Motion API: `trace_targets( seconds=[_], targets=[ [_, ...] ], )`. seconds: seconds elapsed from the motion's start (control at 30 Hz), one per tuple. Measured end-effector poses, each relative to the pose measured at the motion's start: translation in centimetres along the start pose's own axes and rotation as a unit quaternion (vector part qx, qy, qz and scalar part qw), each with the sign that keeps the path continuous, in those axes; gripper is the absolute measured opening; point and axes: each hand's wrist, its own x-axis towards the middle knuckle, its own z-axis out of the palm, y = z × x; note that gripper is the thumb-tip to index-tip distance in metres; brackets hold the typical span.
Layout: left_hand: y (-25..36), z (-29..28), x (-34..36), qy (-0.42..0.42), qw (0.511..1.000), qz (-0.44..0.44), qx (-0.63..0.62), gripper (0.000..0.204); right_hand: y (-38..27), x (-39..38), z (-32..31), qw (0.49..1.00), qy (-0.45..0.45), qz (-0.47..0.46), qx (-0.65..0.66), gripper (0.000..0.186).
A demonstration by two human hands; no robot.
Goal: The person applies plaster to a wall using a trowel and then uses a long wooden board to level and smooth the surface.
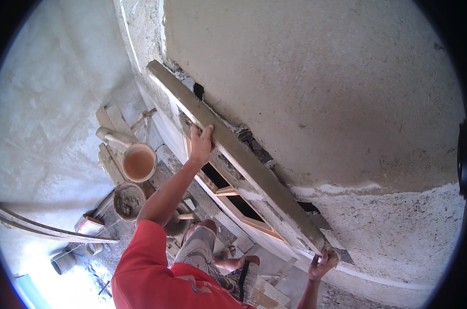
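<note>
A long, straight, mortar-grey straightedge board (234, 149) lies slantwise along the wall, from upper left to lower right. My left hand (201, 145) holds its lower edge left of the middle, with fingertips over the edge. At the far lower right end, my right hand (323, 264) is closed round the board's tip. Beneath the board, a wooden frame (227, 191) with dark openings is set in the wall. Broken gaps with dark holes (254, 147) show along the board's upper edge, where the plaster (316, 92) ends.
On the left, a bucket of orange-brown liquid (125, 164) and a mortar-crusted bucket (115, 202) stand among planks (110, 164). Curved boards (53, 234) lean near the lower left wall. A grey bucket (63, 262) lies on the littered floor behind.
</note>
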Motion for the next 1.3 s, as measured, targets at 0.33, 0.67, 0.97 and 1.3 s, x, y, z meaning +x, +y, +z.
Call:
trace_targets(
  seconds=[0.33, 0.67, 0.97, 1.3],
  targets=[
    [5.0, 1.9, 4.3, 0.049, 0.996, 0.071, 0.030, 0.028, -2.0, 5.1, -1.1, 0.997, 0.050, -0.051, 0.025, 0.062],
    [17.1, 4.4, 10.1, 0.083, 0.993, 0.076, -0.018, 0.035, -6.5, 12.7, -6.1, 0.992, 0.114, -0.044, -0.006, 0.065],
    [35.6, 7.9, 15.0, 0.080, 0.983, 0.155, 0.057, 0.050, -13.4, 22.2, -13.0, 0.985, 0.155, -0.058, 0.040, 0.066],
    [39.6, 7.9, 18.3, 0.101, 0.983, 0.146, 0.041, 0.057, -16.2, 26.3, -17.0, 0.993, 0.087, -0.022, 0.074, 0.055]
  ],
)
